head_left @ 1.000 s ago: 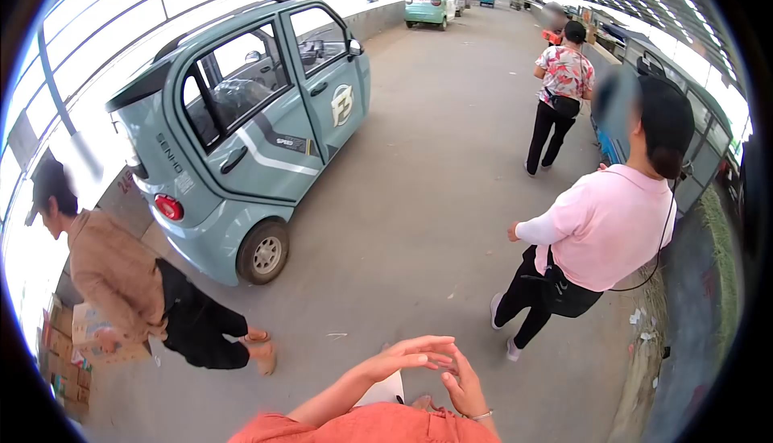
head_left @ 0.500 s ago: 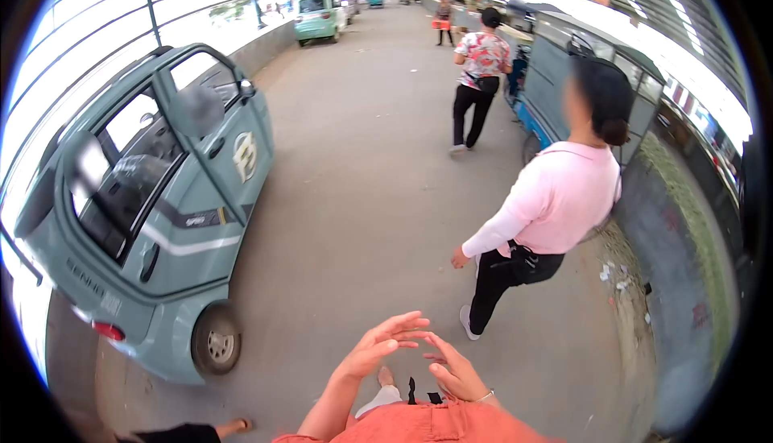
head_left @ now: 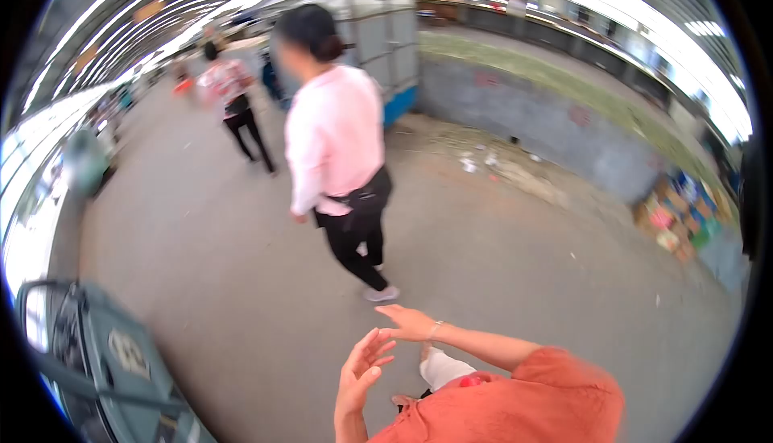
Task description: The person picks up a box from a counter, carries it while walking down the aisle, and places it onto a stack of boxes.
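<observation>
My left hand (head_left: 362,372) is raised in front of my red top (head_left: 515,403), its fingers apart and slightly curved, with nothing in it. Close beside its fingertips is my right hand (head_left: 409,324), stretched out flat to the left and empty, with a bracelet (head_left: 436,329) at the wrist. The fingertips of both hands nearly meet; whether they touch I cannot tell. Beyond them a person in a pink top (head_left: 336,133) walks on the grey road.
A teal vehicle (head_left: 121,362) stands at the lower left. Further off are a person in a floral top (head_left: 228,80) and a grey box-bodied vehicle (head_left: 382,36). A low concrete wall (head_left: 523,109) runs along the right, with a litter pile (head_left: 680,216) beside it.
The view has swung to the right, so the teal vehicle and the people appear further left. The person in brown is out of view. My right arm now reaches across from the right.
</observation>
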The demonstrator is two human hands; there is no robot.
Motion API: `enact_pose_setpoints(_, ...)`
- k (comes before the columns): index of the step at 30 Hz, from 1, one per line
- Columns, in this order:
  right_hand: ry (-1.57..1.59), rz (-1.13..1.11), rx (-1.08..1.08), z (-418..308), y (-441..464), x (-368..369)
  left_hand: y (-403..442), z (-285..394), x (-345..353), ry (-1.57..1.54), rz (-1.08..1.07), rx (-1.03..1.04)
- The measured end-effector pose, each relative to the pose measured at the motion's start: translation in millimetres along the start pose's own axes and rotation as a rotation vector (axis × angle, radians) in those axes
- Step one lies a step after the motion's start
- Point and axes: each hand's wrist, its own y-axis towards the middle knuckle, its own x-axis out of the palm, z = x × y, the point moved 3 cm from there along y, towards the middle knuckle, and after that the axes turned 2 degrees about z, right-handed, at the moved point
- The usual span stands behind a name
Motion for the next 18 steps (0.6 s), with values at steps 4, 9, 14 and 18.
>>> enact_pose_setpoints(4,0.067,0.096,-0.057,63,21,-2,78,-19,67,-0.128,-0.352,-0.110)
enact_pose_setpoints(9,0.091,0.217,0.081,88,40,-47,145,-71,155,-0.158,-0.769,-0.333)
enact_pose_setpoints(14,0.137,0.385,0.241,119,47,-92,166,-114,212,-0.207,-1.114,-0.535)
enact_pose_setpoints(18,0.122,0.469,0.343,146,29,-128,167,-132,242,-0.214,-1.184,-0.665)
